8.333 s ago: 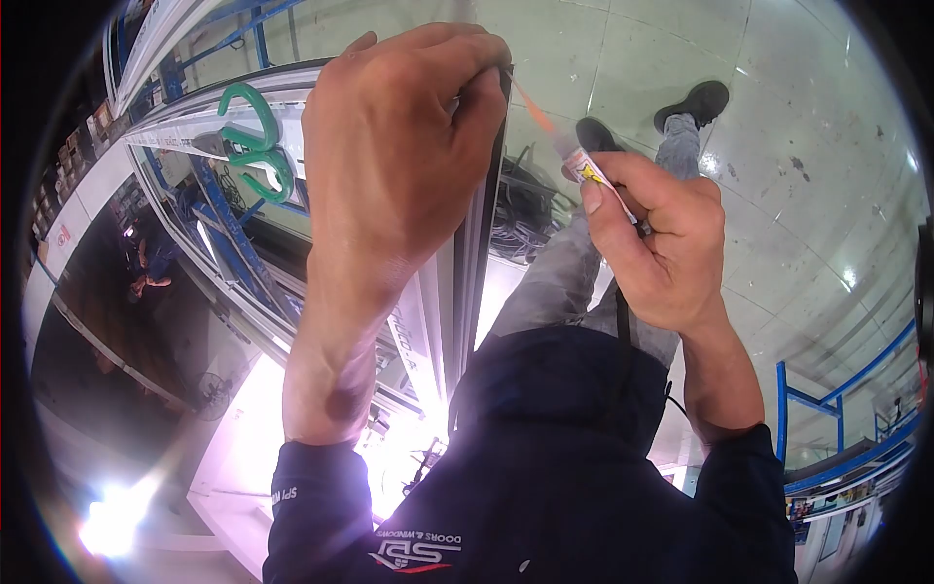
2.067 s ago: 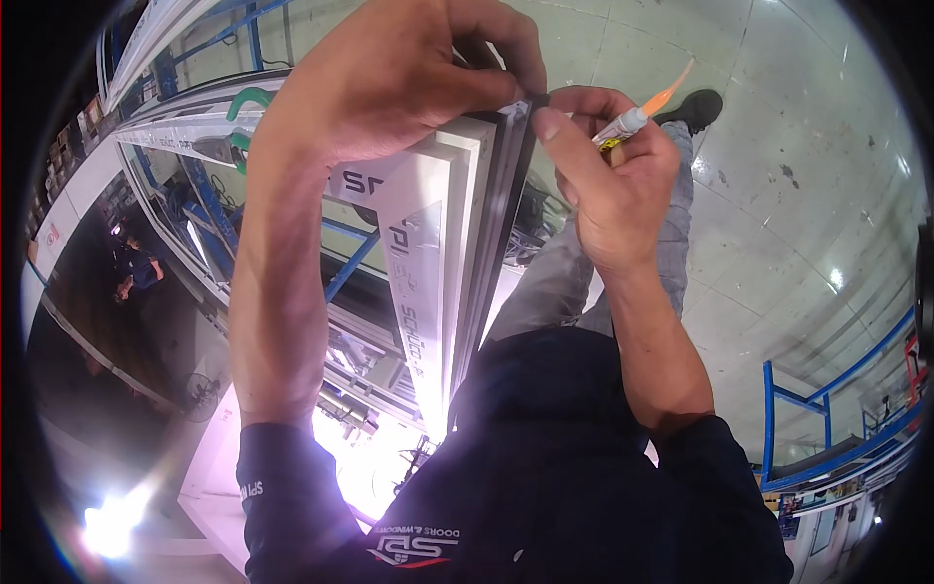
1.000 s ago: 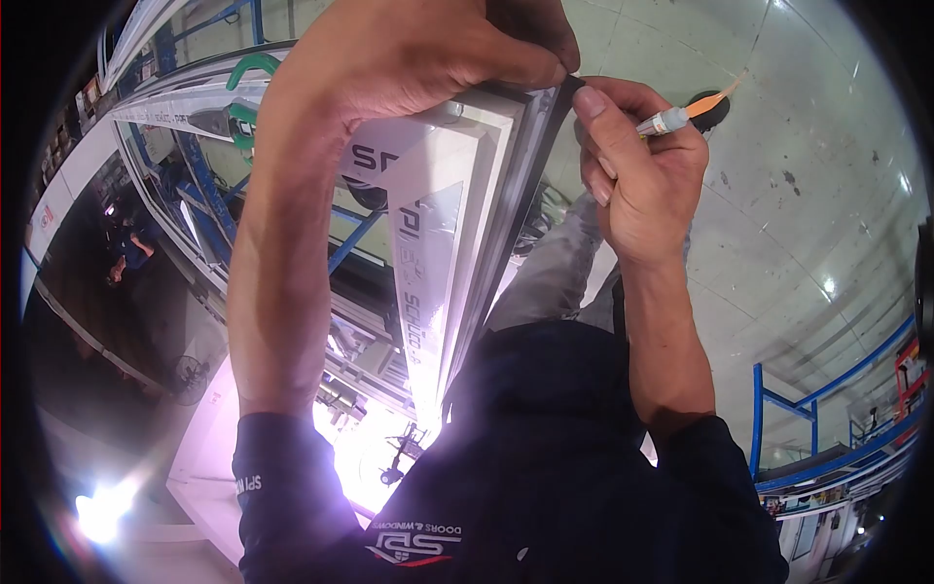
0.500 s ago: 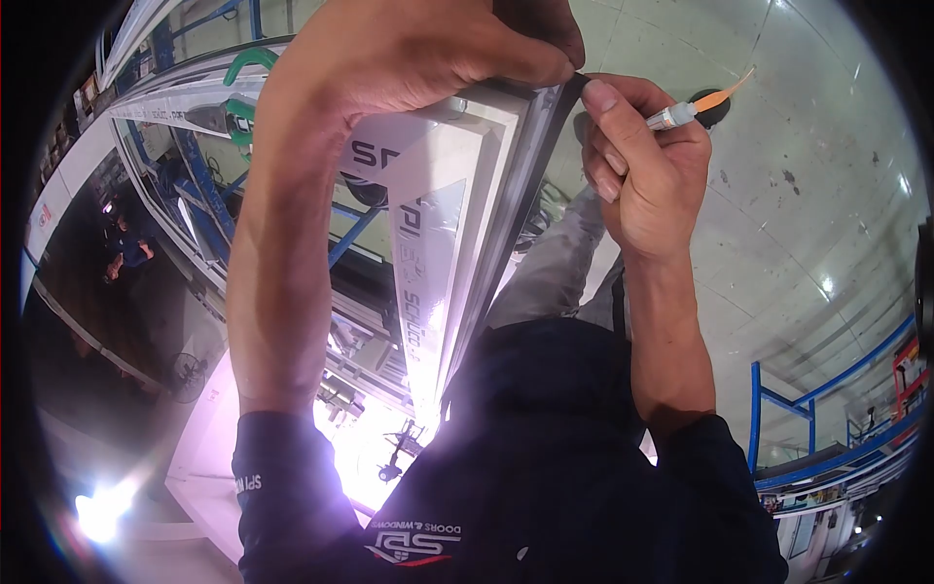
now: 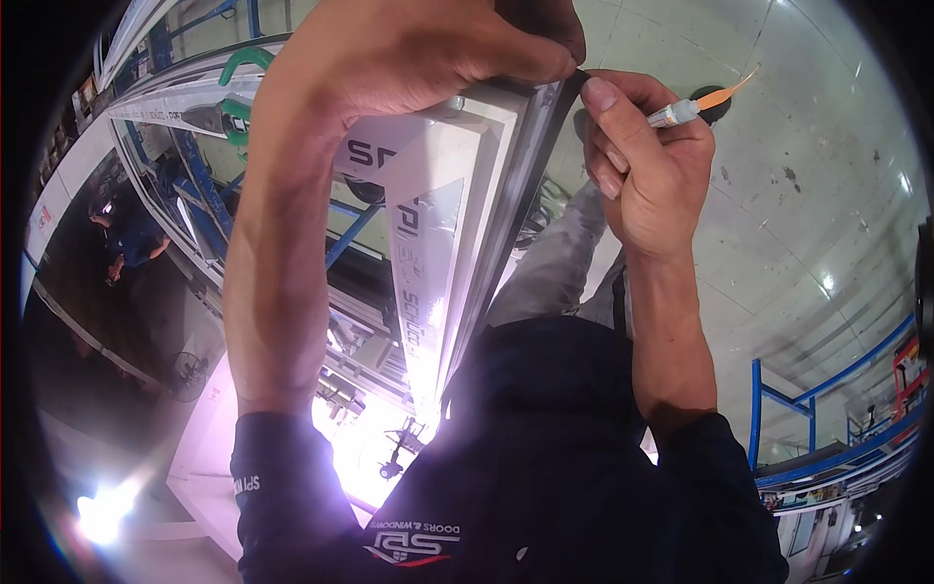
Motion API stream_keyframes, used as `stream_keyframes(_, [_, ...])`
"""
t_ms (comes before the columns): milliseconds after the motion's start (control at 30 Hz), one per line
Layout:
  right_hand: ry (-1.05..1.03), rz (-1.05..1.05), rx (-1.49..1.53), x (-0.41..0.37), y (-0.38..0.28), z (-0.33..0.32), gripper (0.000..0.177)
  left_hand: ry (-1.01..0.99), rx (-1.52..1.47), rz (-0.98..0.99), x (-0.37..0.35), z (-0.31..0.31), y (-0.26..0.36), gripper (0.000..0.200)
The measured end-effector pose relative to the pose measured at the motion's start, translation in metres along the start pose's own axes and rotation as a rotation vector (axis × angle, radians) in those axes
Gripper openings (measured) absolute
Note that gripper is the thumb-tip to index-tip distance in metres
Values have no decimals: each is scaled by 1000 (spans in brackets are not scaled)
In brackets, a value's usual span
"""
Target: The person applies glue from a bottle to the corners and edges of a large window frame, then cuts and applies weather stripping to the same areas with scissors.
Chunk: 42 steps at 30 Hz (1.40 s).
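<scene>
Tube [image 5: 673, 115] clamped in right hand [image 5: 658, 170], nozzle [image 5: 714, 99] now outward, left hand [image 5: 443, 44] pinching black strip [image 5: 561, 114]

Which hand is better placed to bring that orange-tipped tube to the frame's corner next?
Probably the right hand: it holds the tube, close to the frame's corner, though the orange nozzle points away. The left hand is at that corner.

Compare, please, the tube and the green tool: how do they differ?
The tube ends in an orange nozzle; the tool has curved green handles. The tube is held in the right hand; the tool lies on the frame. Both are partly hidden.
</scene>
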State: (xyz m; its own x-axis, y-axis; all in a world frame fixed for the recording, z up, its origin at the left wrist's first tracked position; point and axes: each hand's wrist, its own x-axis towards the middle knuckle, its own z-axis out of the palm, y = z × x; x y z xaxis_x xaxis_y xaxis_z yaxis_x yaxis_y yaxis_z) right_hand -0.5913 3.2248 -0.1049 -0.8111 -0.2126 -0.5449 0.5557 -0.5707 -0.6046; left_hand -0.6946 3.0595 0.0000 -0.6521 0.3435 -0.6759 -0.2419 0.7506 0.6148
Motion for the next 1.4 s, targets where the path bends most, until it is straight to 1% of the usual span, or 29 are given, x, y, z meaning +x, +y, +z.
stream_keyframes(33, [1,-4,-10,0,0,0,16,3,4,0,0,0,1,21])
stream_keyframes(133, [8,-9,3,0,1,-1,16,-89,-124,-58,4,-11,3,20])
stream_keyframes(200, [9,-8,18,1,1,-1,16,-101,-144,-77,5,-13,4,20])
stream_keyframes(333, [31,-41,-16,0,1,0,14,13,-6,5,0,2,1,19])
stream_keyframes(400, [55,-74,-46,-2,0,3,13,24,17,15,0,3,2,19])
stream_keyframes(467, [77,-104,-64,-3,-1,6,12,14,16,-16,0,1,5,18])
stream_keyframes(567, [45,-150,-123,-2,1,4,12,23,21,-20,-1,2,5,18])
stream_keyframes(867, [120,-128,-174,-4,-2,11,8,-5,-5,18,1,0,-2,17])
stream_keyframes(1133, [116,-122,-176,-3,-4,14,6,27,34,15,-1,2,1,18])
stream_keyframes(1233, [115,-128,-179,-2,-3,14,6,-81,-124,-57,4,-11,3,18])
stream_keyframes(1300, [108,-138,-182,-2,-2,13,6,-96,-139,-72,4,-12,3,18])
stream_keyframes(1400, [99,-148,-195,-1,-2,12,6,-18,-7,-17,1,-2,2,17])
